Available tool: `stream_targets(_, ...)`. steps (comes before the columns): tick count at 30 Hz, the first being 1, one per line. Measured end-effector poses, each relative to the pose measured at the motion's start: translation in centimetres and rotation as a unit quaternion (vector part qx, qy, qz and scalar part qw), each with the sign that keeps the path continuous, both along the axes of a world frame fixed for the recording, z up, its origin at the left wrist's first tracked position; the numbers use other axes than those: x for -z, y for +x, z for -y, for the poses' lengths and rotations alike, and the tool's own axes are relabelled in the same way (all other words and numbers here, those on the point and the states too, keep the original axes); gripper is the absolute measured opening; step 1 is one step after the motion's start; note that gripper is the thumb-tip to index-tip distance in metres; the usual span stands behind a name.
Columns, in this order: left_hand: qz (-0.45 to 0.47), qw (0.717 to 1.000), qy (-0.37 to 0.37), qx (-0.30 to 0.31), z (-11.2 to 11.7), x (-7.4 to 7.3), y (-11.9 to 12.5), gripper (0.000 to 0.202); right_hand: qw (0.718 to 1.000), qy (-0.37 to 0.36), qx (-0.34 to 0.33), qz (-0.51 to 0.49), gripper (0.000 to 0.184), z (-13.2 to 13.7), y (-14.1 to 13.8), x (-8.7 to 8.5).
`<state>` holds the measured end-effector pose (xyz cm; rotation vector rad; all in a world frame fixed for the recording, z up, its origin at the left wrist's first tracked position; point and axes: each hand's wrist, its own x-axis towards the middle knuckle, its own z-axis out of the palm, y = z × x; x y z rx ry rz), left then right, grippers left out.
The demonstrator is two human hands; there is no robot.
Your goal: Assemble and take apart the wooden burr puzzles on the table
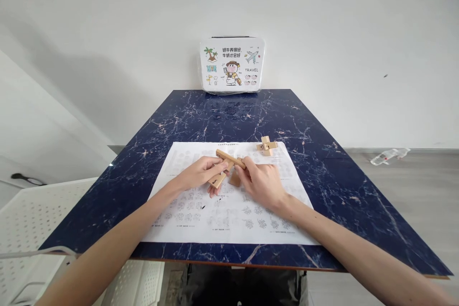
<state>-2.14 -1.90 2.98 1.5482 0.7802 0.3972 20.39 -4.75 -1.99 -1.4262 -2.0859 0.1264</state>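
Over a printed sheet point(220, 215), my left hand point(199, 173) is closed on wooden puzzle pieces, one of them a block point(217, 180) with a black mark on its end. My right hand point(263, 182) pinches the near right end of a long wooden puzzle stick point(229, 158), which slants across the top of the other pieces. Another wooden block point(234, 179) shows below the stick, beside my right fingers; I cannot tell whether it is held. Fingers partly hide how the pieces join. At the sheet's far right corner sits a cross-shaped wooden puzzle point(266, 146) with black marks.
The sheet lies on a dark blue marbled table point(229, 124). A white case point(232, 64) with cartoon prints stands against the wall at the far edge. White perforated racks point(32, 215) are at the left. A plastic bottle point(389, 155) lies on the floor at the right.
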Motion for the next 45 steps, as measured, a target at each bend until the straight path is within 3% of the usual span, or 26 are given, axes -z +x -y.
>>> stream_targets(3,-0.04,0.998,-0.019,0.051,0.5,0.1,0.1,0.046,0.998,-0.009,0.035,-0.045,0.032,-1.0,1.2,-0.1)
stream_targets(5,-0.048,0.998,-0.01,0.051,0.6,0.2,0.1,0.048,0.997,-0.003,0.036,-0.074,0.031,-1.5,1.9,-0.4)
stream_targets(10,-0.043,0.99,0.107,-0.075,0.1,0.6,0.0,0.05,0.981,-0.066,-0.015,-0.182,0.039,-1.5,1.8,-1.0)
stream_targets(15,-0.11,0.942,0.269,-0.169,-0.1,1.5,0.3,0.055,0.959,-0.097,-0.004,-0.267,0.044,-1.4,1.6,-1.2)
stream_targets(20,-0.181,0.874,0.412,-0.186,-0.6,2.4,0.2,0.05,0.915,-0.166,-0.025,-0.366,0.048,-1.6,2.1,-1.8)
stream_targets(23,-0.197,0.852,0.45,-0.181,-1.0,2.9,-0.1,0.046,0.91,-0.187,-0.034,-0.367,0.052,-1.6,2.1,-2.0)
stream_targets(26,-0.21,0.847,0.456,-0.173,-1.0,3.3,-0.3,0.042,0.917,-0.199,-0.039,-0.342,0.055,-1.7,2.1,-1.7)
stream_targets(30,-0.209,0.845,0.465,-0.163,-0.8,3.3,-0.3,0.029,0.96,-0.133,0.003,-0.248,0.053,-2.0,2.1,-1.0)
stream_targets(37,-0.171,0.869,0.45,-0.114,-0.3,2.8,-0.1,0.021,0.983,-0.13,0.051,-0.116,0.02,-2.2,2.5,-0.1)
stream_targets(40,-0.153,0.882,0.441,-0.065,0.1,2.4,0.0,0.034,0.982,-0.14,0.035,-0.122,0.018,-2.0,2.4,-0.3)
stream_targets(45,-0.154,0.887,0.436,0.012,0.6,2.1,0.1,0.065,0.958,-0.185,-0.063,-0.209,0.014,-1.3,1.6,-1.0)
